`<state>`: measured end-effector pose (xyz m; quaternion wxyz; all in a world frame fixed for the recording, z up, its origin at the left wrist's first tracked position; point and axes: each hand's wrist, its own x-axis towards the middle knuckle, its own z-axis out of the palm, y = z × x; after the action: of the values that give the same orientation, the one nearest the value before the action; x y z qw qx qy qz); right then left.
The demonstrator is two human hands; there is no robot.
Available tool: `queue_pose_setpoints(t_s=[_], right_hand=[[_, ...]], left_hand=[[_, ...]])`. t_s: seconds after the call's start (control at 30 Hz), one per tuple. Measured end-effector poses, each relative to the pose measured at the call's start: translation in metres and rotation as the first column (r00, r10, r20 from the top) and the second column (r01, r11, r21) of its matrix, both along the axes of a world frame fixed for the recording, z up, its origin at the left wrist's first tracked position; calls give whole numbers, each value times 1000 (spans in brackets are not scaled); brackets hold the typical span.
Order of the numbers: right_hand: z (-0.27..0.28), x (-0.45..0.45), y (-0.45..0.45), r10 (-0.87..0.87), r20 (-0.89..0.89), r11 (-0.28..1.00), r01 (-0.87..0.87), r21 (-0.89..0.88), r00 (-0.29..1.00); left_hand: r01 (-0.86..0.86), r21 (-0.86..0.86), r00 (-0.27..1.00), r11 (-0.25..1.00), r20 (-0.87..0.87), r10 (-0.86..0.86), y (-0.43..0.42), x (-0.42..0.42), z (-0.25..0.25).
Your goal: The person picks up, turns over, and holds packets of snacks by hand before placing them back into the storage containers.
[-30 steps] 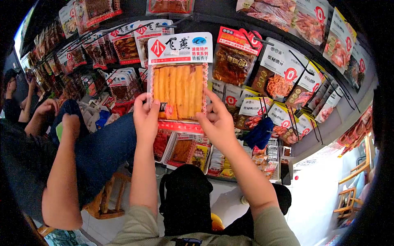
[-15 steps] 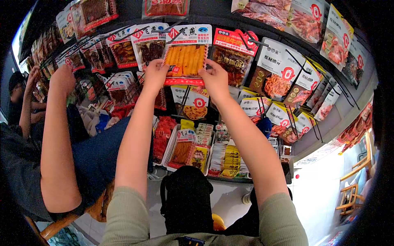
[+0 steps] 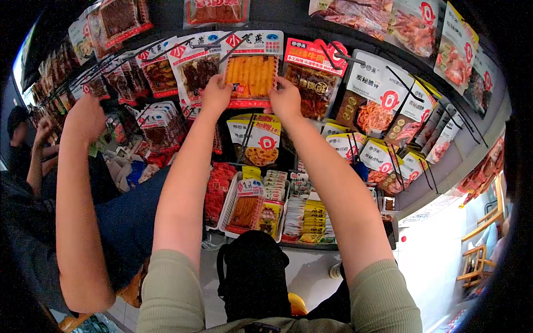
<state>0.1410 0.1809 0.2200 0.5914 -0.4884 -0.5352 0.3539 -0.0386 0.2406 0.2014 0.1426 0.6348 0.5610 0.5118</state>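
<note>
A snack packet (image 3: 251, 73) with a white header and orange-yellow strips behind a clear window is upright at the hanging rack. My left hand (image 3: 216, 95) grips its lower left edge, fingers closed. At the lower right edge, my right hand (image 3: 285, 101) pinches it between thumb and fingers. Whether the packet's header is on a hook I cannot tell. Just left of it hangs a similar packet with dark contents (image 3: 198, 72). To the right is a red-topped packet (image 3: 313, 77). Below my hands hangs a white and yellow packet (image 3: 255, 140).
Black metal hooks (image 3: 408, 83) stick out from the rack. White baskets (image 3: 226, 213) of small packets stand below. A black bag (image 3: 250, 272) is in front of my body. On the left, another person's raised arm (image 3: 83, 211) reaches to the rack; a further person (image 3: 25, 136) is beyond.
My hands and the snack packet have moved slightly up and toward the rack, level with the neighbouring packets. The view has shifted a little. The other person's arm stays raised.
</note>
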Motion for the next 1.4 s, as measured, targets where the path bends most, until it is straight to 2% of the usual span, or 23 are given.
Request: queue_pose_setpoints(t_s=[0.07, 0.1, 0.2, 0.3, 0.37, 0.4, 0.5, 0.53, 0.6, 0.63, 0.67, 0.73, 0.8, 0.87, 0.97, 1.03, 1.1, 1.17, 1.2, 1.27, 1.3, 1.33, 1.4], right_hand=[[-18, 4, 7, -21, 152, 1000, 19, 15, 988], [-30, 6, 14, -20, 152, 1000, 19, 13, 988], [-49, 10, 24, -95, 351, 995, 80, 57, 931], [-55, 14, 19, -44, 355, 996, 69, -60, 934], [-53, 20, 15, -86, 375, 996, 86, 16, 923], [-51, 24, 12, -78, 371, 997, 83, 5, 925], [-28, 39, -29, 147, 139, 985, -132, -114, 979], [-18, 47, -48, 188, 143, 979, -174, -107, 972], [-6, 61, -84, 220, 83, 974, -213, -79, 972], [1, 69, -103, 232, 70, 970, -225, -92, 970], [5, 79, -123, 244, 57, 966, -237, -105, 968], [8, 99, -156, 283, 49, 955, -276, -108, 958], [5, 120, -188, 316, 39, 940, -307, -146, 948], [-6, 138, -215, 320, 41, 934, -308, -181, 947], [-37, 165, -240, 331, 43, 914, -309, -262, 943], [-58, 168, -250, 315, 60, 882, -268, -388, 947], [-89, 169, -254, 345, 83, 860, -279, -428, 935], [-118, 159, -250, 359, 78, 835, -283, -471, 930], [-135, 154, -245, 405, 49, 784, -319, -532, 913], [-172, 140, -232, 445, 8, 723, -354, -593, 896], [-191, 132, -224, 457, -29, 685, -373, -626, 889], [-209, 124, -216, 467, -66, 644, -391, -658, 882], [-241, 107, -202, 462, -77, 637, -390, -665, 884]], left_hand=[[-20, 7, 999, 1000, -27, 20, 9, 0, -14], [-35, -27, 999, 999, -26, 35, 2, 3, -17], [-30, -137, 1000, 990, -3, 30, -22, 10, -15], [-11, -140, 996, 990, -87, -1, -14, 4, -32], [-230, -40, 915, 972, -349, 202, 0, -4, -42], [-234, -49, 913, 971, -355, 202, -4, -7, -42], [-1, -65, 998, 998, -55, -2, -44, -7, -25], [21, 30, 998, 999, -66, -19, -44, -9, -32], [132, 48, 991, 990, 10, -132, -85, 2, -14], [236, 107, 964, 966, 102, -246, -95, 4, -17], [236, 88, 964, 968, 103, -244, -113, 8, -14], [377, -16, 896, 926, 259, -361, -159, 22, -3], [403, -27, 871, 915, 319, -374, -190, 30, -11], [461, -219, 850, 860, 388, -357, -218, 34, -21], [521, -291, 835, 802, 371, -407, -228, 37, -72], [481, -416, 871, 772, 325, -368, -227, 39, -100], [470, -466, 881, 750, 303, -363, -217, 36, -138], [396, -623, 917, 674, 243, -315, -210, 32, -167], [394, -630, 919, 670, 244, -311, -205, 30, -183], [308, -725, 919, 616, 61, -389, -194, 25, -221], [324, -692, 917, 645, 62, -394, -187, 18, -254], [323, -699, 917, 638, 65, -393, -187, 18, -262], [175, -708, 840, 684, -256, -479, -187, 18, -277]])
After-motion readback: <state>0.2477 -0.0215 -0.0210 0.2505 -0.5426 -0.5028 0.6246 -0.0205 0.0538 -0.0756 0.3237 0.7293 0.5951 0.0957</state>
